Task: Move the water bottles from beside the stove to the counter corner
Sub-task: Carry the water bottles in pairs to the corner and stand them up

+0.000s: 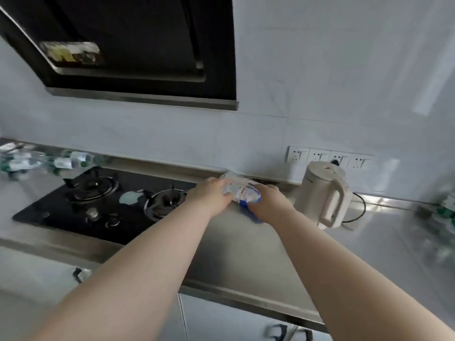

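Beside the stove [98, 203], two hands, left hand [211, 193], right hand [268, 203], fingers grasping one bottle pack [242, 190], one kettle [325, 193] nearby

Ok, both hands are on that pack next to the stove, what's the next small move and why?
Probably lift the clear blue-marked pack straight up off the counter. The left hand and right hand grip it from both sides between the stove and the kettle, so raising it first should avoid bumping either. Blur hides what the pack holds.
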